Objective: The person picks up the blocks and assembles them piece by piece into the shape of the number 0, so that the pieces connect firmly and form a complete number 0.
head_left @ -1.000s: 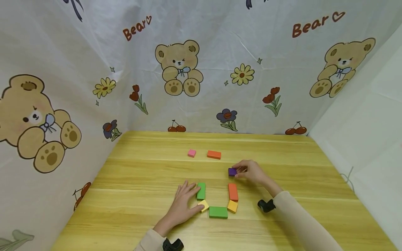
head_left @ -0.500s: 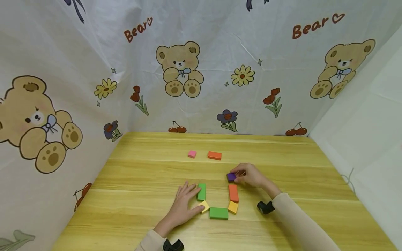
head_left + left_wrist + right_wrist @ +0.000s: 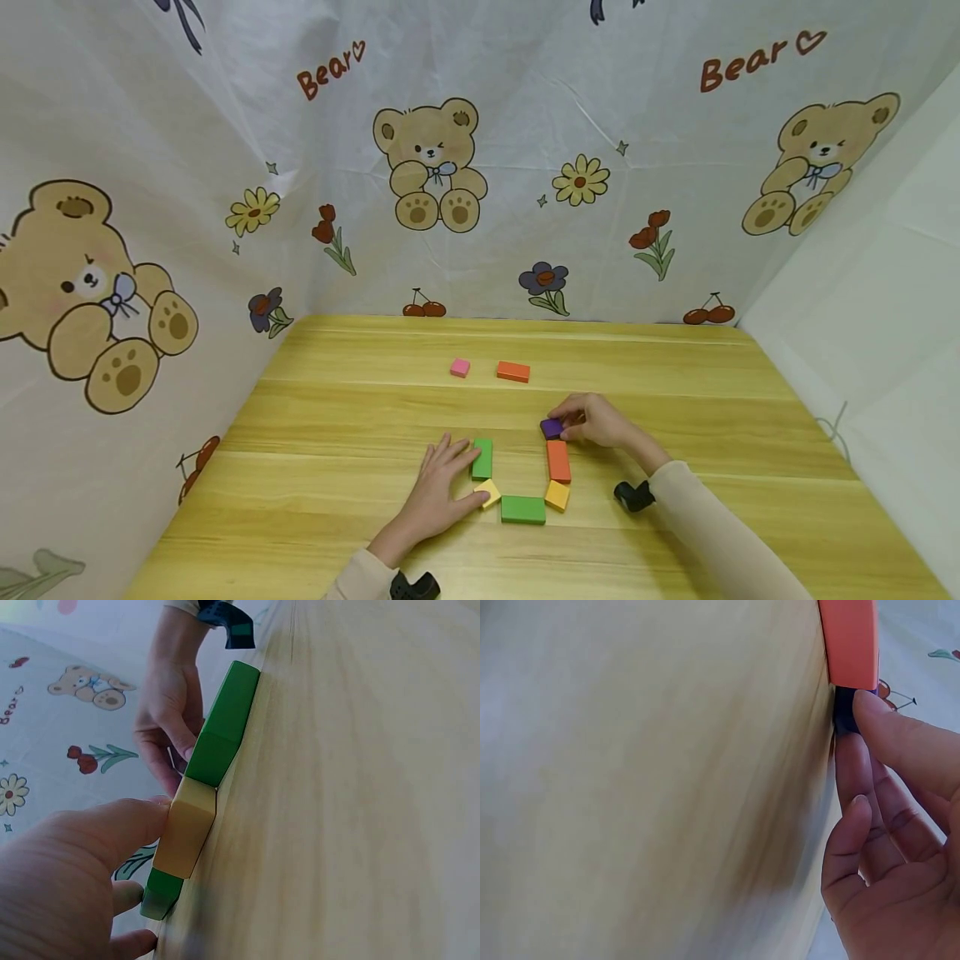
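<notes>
My right hand (image 3: 596, 420) pinches a small purple block (image 3: 551, 429) between thumb and fingers, at the far end of an orange-red block (image 3: 558, 461). In the right wrist view the purple block (image 3: 845, 710) sits right against that block's end. My left hand (image 3: 441, 493) lies with fingers spread: its fingertips touch a green block (image 3: 482, 459) and its thumb rests at a pale yellow block (image 3: 489, 493). A second green block (image 3: 523, 510) lies flat along the near side, with an orange-yellow block (image 3: 557, 496) at its right corner. Together these blocks form a U shape.
Farther back on the wooden table (image 3: 360, 400) lie a small pink block (image 3: 461, 367) and another orange-red block (image 3: 513, 372). A white curtain (image 3: 510, 108) printed with bears stands behind the table's far edge. Black cameras (image 3: 634, 497) are strapped at both wrists.
My right hand has brought the purple block nearer and slightly left, down to the end of the orange-red block. The left hand stays in place.
</notes>
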The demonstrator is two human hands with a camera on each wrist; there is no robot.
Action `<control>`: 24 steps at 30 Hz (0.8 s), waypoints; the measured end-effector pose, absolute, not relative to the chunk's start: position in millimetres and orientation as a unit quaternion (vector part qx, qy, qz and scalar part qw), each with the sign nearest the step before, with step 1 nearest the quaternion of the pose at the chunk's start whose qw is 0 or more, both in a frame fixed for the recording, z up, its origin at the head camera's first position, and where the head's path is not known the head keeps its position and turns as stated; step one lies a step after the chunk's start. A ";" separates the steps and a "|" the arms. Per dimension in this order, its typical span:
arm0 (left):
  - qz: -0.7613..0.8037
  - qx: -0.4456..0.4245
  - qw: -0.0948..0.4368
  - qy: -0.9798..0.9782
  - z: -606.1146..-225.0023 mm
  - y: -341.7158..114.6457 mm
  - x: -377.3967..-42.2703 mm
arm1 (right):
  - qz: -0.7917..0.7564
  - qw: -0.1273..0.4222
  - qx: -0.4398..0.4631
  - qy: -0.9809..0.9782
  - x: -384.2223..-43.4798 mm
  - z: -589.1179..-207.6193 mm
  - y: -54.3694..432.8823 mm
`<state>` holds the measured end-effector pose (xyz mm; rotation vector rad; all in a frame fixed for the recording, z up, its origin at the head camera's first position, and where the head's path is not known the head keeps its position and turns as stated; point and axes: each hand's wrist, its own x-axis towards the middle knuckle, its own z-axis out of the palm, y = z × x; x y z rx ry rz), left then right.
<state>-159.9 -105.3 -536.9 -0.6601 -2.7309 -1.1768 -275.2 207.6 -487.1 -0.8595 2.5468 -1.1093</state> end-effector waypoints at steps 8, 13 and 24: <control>-0.389 -0.215 0.041 -0.895 -534.6 -105.4 -159.2 | -0.378 0.128 -0.299 0.867 -276.3 -487.7 207.6; -0.392 -0.215 0.039 -0.894 -533.8 -105.3 -158.8 | -0.380 0.128 -0.308 0.863 -275.7 -487.8 208.4; -0.390 -0.217 0.046 -0.894 -535.7 -105.2 -159.8 | -0.379 0.125 -0.316 0.860 -273.8 -486.6 209.3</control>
